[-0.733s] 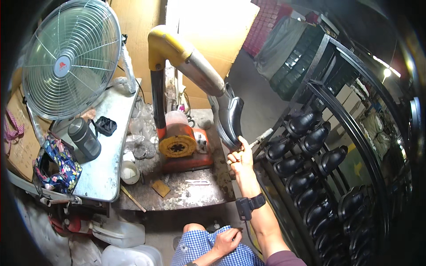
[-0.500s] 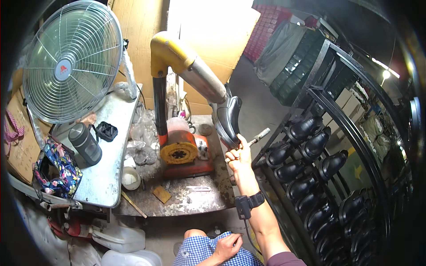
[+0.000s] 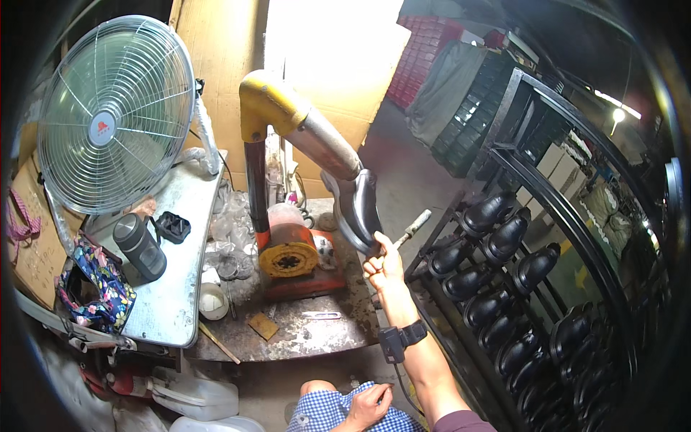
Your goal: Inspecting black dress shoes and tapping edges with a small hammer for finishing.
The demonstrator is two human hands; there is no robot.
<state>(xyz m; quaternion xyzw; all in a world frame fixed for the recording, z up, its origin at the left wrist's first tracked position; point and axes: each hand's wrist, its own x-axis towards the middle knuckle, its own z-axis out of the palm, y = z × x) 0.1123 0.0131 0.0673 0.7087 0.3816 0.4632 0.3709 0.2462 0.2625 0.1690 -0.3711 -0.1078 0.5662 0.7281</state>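
Note:
A black shoe [image 3: 358,216] is at the lower end of a metal tube [image 3: 331,147] that slopes down from a yellow elbow [image 3: 270,104]. My right hand [image 3: 385,266] is closed on the lower end of the shoe, with the thumb along its edge. A dark band with a small box [image 3: 402,338] is strapped round my right wrist. Down on the blue checked cloth [image 3: 324,410] over my lap rests my left hand [image 3: 371,405], its fingers curled; a small dark spot shows at the fingertips, too small to name.
A rack [image 3: 518,155] holding several black shoes [image 3: 489,214] stands close on the right, with a pale-tipped rod [image 3: 415,225] near my right hand. On the left are a large fan [image 3: 108,119], a dark bottle [image 3: 140,248] and a pale tabletop [image 3: 169,288]. A yellow-brown block [image 3: 263,326] lies on the worn bench [image 3: 288,349].
The shoe has turned on the tube, so its upper faces another way, and my right hand has come slightly lower with it. My left hand stays on my lap. The whole view has shifted a little.

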